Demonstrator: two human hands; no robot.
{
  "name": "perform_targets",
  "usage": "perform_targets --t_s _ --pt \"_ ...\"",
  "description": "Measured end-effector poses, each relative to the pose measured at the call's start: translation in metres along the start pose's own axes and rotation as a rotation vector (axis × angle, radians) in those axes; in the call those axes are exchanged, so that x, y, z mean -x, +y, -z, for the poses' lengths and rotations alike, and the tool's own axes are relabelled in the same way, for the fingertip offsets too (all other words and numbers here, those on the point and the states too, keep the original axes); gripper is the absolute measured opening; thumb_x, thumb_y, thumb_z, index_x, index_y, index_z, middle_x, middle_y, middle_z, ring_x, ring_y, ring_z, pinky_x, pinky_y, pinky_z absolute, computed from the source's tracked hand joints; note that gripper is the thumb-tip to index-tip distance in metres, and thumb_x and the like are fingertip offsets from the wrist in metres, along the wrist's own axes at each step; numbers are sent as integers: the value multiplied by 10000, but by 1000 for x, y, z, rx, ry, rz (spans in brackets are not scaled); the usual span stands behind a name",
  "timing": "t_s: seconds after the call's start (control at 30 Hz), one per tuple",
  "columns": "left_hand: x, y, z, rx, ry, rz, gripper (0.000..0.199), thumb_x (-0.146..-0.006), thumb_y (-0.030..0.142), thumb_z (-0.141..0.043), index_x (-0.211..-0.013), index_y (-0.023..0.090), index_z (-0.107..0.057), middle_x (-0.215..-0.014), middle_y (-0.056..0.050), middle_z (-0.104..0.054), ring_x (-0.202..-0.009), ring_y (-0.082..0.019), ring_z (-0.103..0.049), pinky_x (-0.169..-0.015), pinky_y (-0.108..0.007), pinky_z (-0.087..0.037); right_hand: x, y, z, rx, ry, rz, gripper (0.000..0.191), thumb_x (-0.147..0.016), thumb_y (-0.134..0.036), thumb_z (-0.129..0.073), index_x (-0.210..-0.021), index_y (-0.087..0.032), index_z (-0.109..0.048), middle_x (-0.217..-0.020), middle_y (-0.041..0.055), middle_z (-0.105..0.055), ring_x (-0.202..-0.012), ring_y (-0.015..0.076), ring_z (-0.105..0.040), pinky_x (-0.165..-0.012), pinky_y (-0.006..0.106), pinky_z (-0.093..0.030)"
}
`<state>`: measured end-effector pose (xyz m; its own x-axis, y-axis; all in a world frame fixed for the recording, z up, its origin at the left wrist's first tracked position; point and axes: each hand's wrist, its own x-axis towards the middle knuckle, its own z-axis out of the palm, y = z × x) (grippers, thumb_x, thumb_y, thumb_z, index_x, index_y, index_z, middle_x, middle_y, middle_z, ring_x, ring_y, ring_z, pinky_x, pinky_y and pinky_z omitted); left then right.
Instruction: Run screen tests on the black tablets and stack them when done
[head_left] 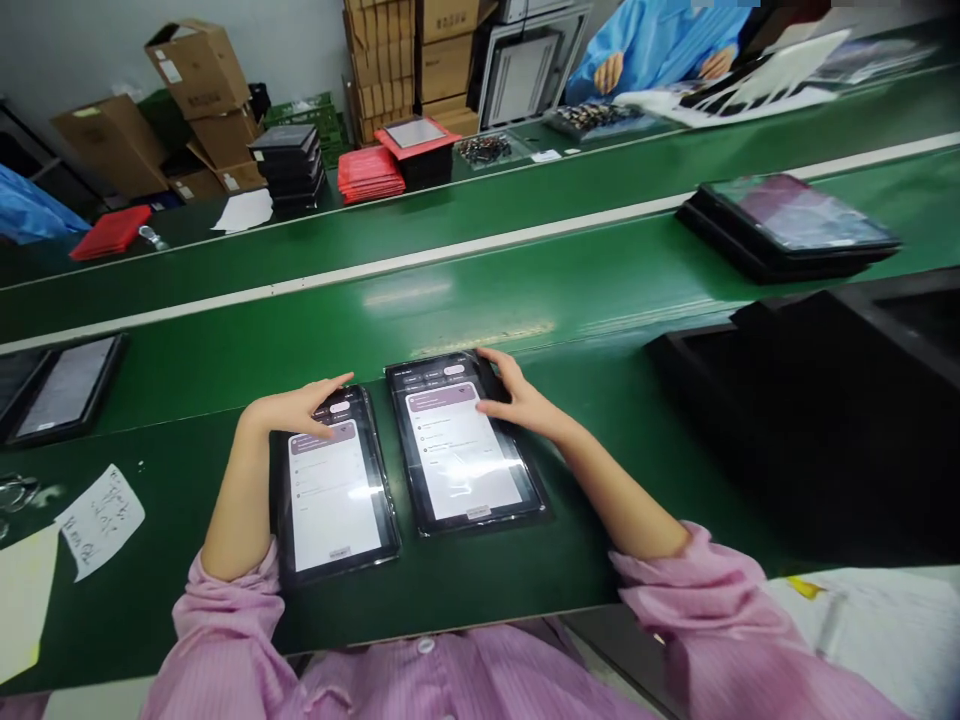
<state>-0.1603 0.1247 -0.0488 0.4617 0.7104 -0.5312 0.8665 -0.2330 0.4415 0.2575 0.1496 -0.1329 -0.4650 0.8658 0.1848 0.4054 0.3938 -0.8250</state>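
Two tablets with lit screens lie side by side on the green table (465, 590), a narrow gap between them. My left hand (300, 408) rests over the upper part of the left tablet (337, 500), thumb and fingers apart. On the right tablet (465, 450), my right hand (521, 395) touches the upper right edge, with the thumb over the screen and the fingers spread from it. Both tablets seem to have a clear, glossy film around them. Neither hand is closed around a tablet.
A black bin (840, 430) stands at the right, below stacked tablets (802, 215) on the conveyor (525, 260). More tablets (64, 385) lie at the left, near a handwritten note (101, 520). Across the line are red pouches (371, 175) and a person's hand (608, 74).
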Motion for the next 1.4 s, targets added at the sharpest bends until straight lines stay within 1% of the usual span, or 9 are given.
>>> perform_targets --t_s 0.13,0.27,0.37,0.53,0.63,0.87,1.03,1.23,1.4 --pt "-11 4 -5 18 86 32 1215 -689 522 -818 -1652 262 -125 -1583 -140 -460 -1432 -357 -463 -1099 -405 -436 15 -1 -7 50 -36 30 1277 -591 -547 -919 -1616 -303 -197 -1653 142 -266 -1536 432 -232 -1243 617 -252" --pt "-20 5 -3 -52 374 209 603 -953 476 -536 -1515 264 -478 -1247 -83 -718 -1148 -282 -673 -935 -360 -511 6 13 -12 -86 242 -150 826 -751 -523 -796 -1469 -304 -450 -1454 145 -514 -1313 378 -546 -1098 604 -466" --pt "-17 9 -1 -197 565 357 473 -1017 399 -383 -1388 211 -608 -1272 -124 -706 -1208 -323 -639 -965 -420 -492 0 25 -11 -284 375 -275 618 -799 -564 -728 -1327 -298 -549 -1272 114 -623 -1114 312 -660 -1069 570 -497" --pt "4 20 -5 -54 208 58 885 -868 548 -628 -1617 246 -266 -1584 -109 -474 -1417 -304 -486 -1140 -411 -404 4 20 -7 -395 192 -281 902 -674 -587 -841 -1437 -340 -427 -1394 103 -550 -1333 323 -541 -1175 548 -398" --pt "10 28 -11 -150 34 32 1163 -748 505 -741 -1652 243 -58 -1702 -147 -233 -1541 -369 -271 -1232 -516 -250 8 11 -8 -289 63 -233 1143 -590 -573 -903 -1529 -329 -298 -1546 133 -379 -1473 359 -373 -1225 560 -316" --pt "8 54 -25 -296 6 150 1286 -738 488 -763 -1631 187 112 -1682 -277 -159 -1576 -407 -113 -1234 -638 -71 11 6 -7 -172 11 -197 1109 -624 -543 -892 -1537 -325 -302 -1606 136 -278 -1471 378 -356 -1220 585 -314" --pt "8 44 -26 -222 28 58 1309 -758 511 -745 -1594 218 219 -1697 -259 -109 -1571 -417 -114 -1218 -674 -49 11 8 -5 -339 108 -249 819 -693 -501 -848 -1403 -326 -478 -1492 97 -503 -1409 334 -468 -1199 563 -368" --pt "3 34 -22 -133 65 30 893 -739 311 -786 -1508 370 -336 -1579 -119 -340 -1454 -409 -337 -1182 -577 -295 16 14 -4 -403 162 -373 479 -688 -415 -844 -1115 -273 -681 -1289 74 -668 -1303 314 -578 -1171 574 -406" --pt "2 44 -21 -129 25 98 750 -743 203 -792 -1400 411 -496 -1555 -85 -309 -1458 -430 -286 -1164 -587 -307 15 13 -5 -412 206 -386 435 -625 -417 -884 -987 -242 -718 -1305 95 -667 -1273 330 -612 -1158 570 -427"
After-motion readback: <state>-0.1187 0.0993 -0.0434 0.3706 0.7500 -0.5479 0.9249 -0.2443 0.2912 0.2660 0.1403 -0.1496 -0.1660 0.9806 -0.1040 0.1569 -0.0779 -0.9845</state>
